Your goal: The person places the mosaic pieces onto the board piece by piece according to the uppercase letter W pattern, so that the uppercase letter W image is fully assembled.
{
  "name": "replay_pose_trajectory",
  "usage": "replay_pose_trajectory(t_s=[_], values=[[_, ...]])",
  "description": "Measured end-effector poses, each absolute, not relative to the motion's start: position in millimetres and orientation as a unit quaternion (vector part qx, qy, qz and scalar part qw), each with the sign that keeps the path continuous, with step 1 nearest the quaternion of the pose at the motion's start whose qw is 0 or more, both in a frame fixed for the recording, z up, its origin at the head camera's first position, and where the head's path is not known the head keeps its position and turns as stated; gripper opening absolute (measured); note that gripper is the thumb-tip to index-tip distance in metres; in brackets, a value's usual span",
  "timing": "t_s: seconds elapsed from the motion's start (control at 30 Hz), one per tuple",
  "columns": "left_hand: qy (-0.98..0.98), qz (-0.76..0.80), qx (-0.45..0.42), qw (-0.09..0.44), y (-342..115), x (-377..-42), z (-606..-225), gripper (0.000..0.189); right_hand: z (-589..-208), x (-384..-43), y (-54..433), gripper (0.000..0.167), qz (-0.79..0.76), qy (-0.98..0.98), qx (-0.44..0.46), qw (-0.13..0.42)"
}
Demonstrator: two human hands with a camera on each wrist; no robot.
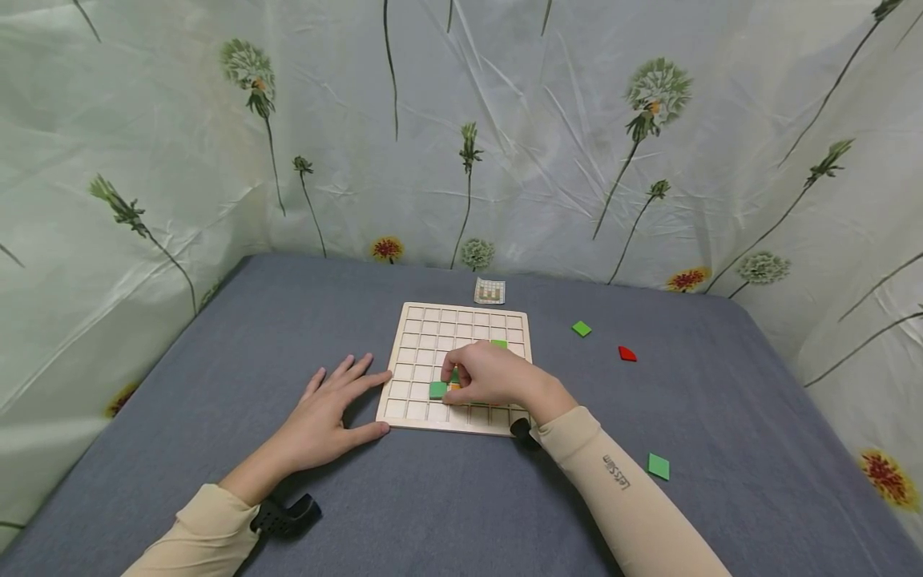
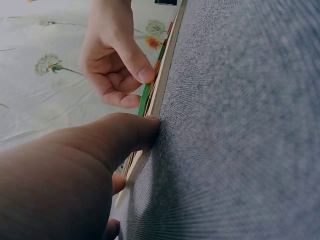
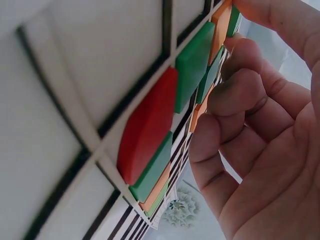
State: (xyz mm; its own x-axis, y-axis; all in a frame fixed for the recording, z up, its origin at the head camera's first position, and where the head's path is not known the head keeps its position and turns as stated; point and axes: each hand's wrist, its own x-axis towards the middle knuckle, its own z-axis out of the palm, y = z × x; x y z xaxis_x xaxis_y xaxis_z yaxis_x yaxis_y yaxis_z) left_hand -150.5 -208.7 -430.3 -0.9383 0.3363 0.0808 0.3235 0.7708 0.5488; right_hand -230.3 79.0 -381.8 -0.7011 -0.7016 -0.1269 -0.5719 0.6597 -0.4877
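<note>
A pale wooden grid board lies on the table with several coloured tiles in its cells. My left hand rests spread at its left side, index fingertip at the left edge and thumb at the near left corner. Over the board, my right hand has thumb and index finger on opposite sides of an orange tile, pinching it low at the grid. Beside it is a green square tile. A red curved tile sits in another cell, mostly covered by the right hand in the head view.
Behind the board lies a small printed card. To the right are a light green tile, a red quarter-round tile and a green tile on the grey cloth. A flowered curtain hangs behind the table.
</note>
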Motion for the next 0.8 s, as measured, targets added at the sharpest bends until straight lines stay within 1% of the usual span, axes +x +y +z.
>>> replay_pose_trajectory(t_s=[0.8], values=[[0.941, 0.29, 0.176, 0.01, -209.0, -151.5, -432.2, 0.072, -381.1, -227.4, 82.4, 0.015, -0.206, 0.903, -0.345, 0.15]])
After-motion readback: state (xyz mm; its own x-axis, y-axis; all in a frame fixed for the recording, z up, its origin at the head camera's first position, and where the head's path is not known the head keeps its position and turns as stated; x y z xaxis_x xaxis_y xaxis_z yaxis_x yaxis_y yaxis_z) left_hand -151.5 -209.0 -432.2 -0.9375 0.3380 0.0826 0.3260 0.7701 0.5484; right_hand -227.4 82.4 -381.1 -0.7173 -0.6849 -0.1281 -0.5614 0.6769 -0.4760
